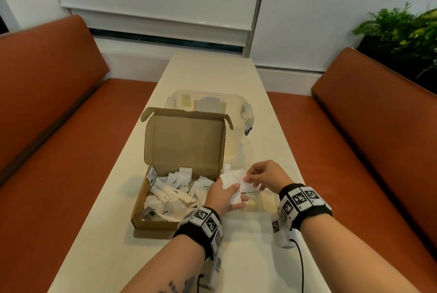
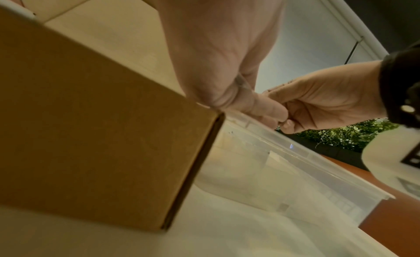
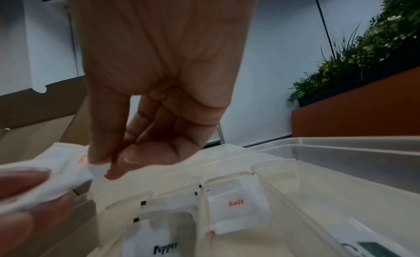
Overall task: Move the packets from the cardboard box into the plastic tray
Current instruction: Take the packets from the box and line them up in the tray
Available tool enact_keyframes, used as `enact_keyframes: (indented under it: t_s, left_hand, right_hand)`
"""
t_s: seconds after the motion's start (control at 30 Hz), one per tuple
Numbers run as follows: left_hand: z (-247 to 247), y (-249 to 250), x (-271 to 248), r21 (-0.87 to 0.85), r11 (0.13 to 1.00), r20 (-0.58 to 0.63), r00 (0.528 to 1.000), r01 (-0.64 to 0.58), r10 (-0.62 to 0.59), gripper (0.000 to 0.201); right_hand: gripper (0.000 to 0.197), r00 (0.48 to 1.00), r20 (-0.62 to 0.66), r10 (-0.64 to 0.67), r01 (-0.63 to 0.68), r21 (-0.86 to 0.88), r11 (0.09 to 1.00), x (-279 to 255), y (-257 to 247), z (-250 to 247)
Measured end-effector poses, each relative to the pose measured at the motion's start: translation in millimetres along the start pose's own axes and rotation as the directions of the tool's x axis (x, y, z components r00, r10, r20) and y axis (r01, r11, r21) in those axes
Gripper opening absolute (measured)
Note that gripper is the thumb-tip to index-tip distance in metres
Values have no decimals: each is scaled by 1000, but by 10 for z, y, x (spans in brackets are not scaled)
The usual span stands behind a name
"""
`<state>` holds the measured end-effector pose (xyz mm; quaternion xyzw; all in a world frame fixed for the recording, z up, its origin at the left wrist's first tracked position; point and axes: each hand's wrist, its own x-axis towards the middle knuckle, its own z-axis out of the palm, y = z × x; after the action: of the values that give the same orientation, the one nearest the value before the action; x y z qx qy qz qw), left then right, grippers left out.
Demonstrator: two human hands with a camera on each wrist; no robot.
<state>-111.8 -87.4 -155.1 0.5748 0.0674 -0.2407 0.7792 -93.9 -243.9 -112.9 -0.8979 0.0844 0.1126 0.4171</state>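
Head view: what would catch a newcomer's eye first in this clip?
The open cardboard box heaped with white packets sits mid-table. Just right of it, the left hand holds a small bunch of packets while the right hand pinches one from the bunch, above the clear plastic tray. A Salt packet and a Pepper packet already lie in adjoining tray compartments.

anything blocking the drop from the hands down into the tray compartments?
Nothing visible. The right hand pinches a white packet that the left hand also holds, above the open plastic tray. Below it, compartments already hold a Pepper packet and a Salt packet, with open room above them.
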Motion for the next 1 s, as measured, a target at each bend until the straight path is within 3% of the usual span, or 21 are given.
enact_keyframes:
  t_s: [0.17, 0.23, 0.37, 0.47, 0.9, 1.0]
  left_hand:
    - [-11, -2, 2, -16, 1000, 2, 1000, 9, -9, 29]
    - [-14, -6, 1, -21, 1000, 4, 1000, 12, -12, 31]
    - [-10, -8, 8, -30, 999, 3, 1000, 16, -16, 34]
    - [-7, -1, 3, -24, 999, 4, 1000, 22, -22, 35]
    - [-16, 0, -16, 7, 999, 1, 1000, 31, -31, 33]
    - [-16, -3, -12, 15, 999, -1, 999, 32, -32, 32]
  right_hand:
    - [6, 987, -162, 18, -19, -8, 1000, 19, 79, -234]
    - [5, 976, -216, 28, -51, -103, 993, 39, 143, -373]
    - [12, 984, -165, 61, -120, -381, 917, 82, 259, -436]
    - [15, 985, -158, 65, -135, -494, 859, 125, 314, -346]
    - [27, 990, -124, 69, -137, -704, 697, 222, 340, -131]
    - [17, 993, -117, 27, -105, -730, 676, 217, 338, -93]
